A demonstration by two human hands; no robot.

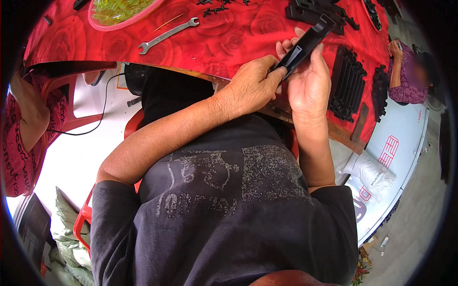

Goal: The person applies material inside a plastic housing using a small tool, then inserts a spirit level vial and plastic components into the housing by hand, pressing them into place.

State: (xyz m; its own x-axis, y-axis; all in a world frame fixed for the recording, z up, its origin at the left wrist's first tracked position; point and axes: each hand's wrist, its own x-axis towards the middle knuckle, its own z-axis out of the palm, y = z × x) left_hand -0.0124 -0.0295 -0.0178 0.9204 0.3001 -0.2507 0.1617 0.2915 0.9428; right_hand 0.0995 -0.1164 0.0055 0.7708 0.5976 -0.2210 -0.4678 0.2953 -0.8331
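Above the near edge of the red table, both hands hold a long, narrow black plastic part [312, 39], tilted with its far end up to the right. My left hand [253, 86] grips its near end, thumb laid along it. My right hand [309, 88] is turned palm up, with its fingers curled behind the part and the thumb at its right side. Beside my right hand lies a row of similar black plastic parts [348, 86]. Other black parts [300, 12] rest just beyond the held one's far end.
On the rose-patterned red tablecloth [229, 43] lie an open-end wrench [167, 36], a thin stick [168, 22] and small black pieces [214, 9]. A pink basket [107, 28] holds yellow-green pieces. One person [405, 71] is at right, another [24, 128] at left.
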